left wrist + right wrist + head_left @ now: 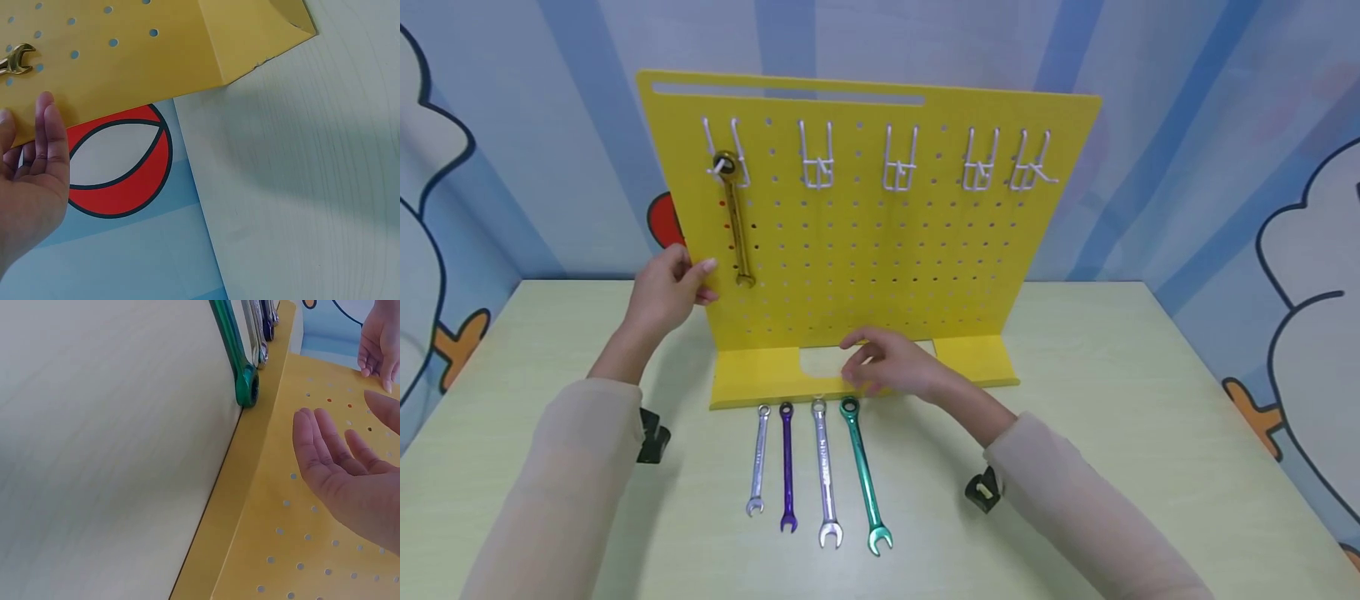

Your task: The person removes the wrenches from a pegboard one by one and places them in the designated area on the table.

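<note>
A yellow pegboard (865,250) stands upright on its base. At its left edge is my left hand (666,287), gripping the edge, some fingertips hidden behind the board. Close by, a gold wrench (737,225) hangs by its ring end from the leftmost hook. My right hand (891,362) hovers over the base with loosely bent fingers and nothing in them. Below it on the table lie a green wrench (865,475), a large silver wrench (825,475), a purple wrench (787,471) and a small silver wrench (760,462), ring ends toward the base.
Several white wire hooks run along the board's upper part, among them a middle hook (899,162) and a rightmost hook (1028,162). The pale wooden table (1097,400) spreads to both sides. A blue cartoon-printed wall (880,37) rises behind.
</note>
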`<state>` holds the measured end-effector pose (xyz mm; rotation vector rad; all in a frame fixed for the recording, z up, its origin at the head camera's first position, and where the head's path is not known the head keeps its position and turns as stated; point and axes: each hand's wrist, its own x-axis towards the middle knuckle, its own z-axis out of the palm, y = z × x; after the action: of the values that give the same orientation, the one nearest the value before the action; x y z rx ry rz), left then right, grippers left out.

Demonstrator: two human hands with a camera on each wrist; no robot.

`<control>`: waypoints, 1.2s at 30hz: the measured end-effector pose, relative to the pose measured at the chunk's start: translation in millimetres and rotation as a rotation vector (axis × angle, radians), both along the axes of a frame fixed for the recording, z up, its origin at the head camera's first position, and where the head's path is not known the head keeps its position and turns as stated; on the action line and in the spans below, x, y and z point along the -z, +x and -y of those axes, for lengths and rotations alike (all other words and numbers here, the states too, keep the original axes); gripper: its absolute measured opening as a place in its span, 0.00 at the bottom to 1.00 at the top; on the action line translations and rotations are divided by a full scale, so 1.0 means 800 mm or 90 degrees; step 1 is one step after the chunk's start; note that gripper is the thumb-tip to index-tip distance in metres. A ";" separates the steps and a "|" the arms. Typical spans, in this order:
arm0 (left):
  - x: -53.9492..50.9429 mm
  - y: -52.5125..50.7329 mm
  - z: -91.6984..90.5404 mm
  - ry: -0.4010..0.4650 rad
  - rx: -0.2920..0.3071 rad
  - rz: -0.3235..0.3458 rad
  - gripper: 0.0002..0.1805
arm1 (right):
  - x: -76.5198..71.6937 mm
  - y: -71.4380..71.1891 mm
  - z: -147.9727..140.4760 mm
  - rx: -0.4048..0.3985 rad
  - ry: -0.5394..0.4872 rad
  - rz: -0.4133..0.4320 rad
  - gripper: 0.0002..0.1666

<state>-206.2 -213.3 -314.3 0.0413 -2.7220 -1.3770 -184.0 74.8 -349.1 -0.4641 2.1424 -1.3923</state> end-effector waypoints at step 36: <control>0.000 -0.002 0.001 -0.001 0.002 0.002 0.19 | -0.047 -0.043 0.043 -0.048 -0.114 -0.069 0.30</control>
<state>-207.8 -214.0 -314.7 0.0389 -2.7273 -1.3759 -218.4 40.2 -311.4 -0.6951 2.0694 -1.5556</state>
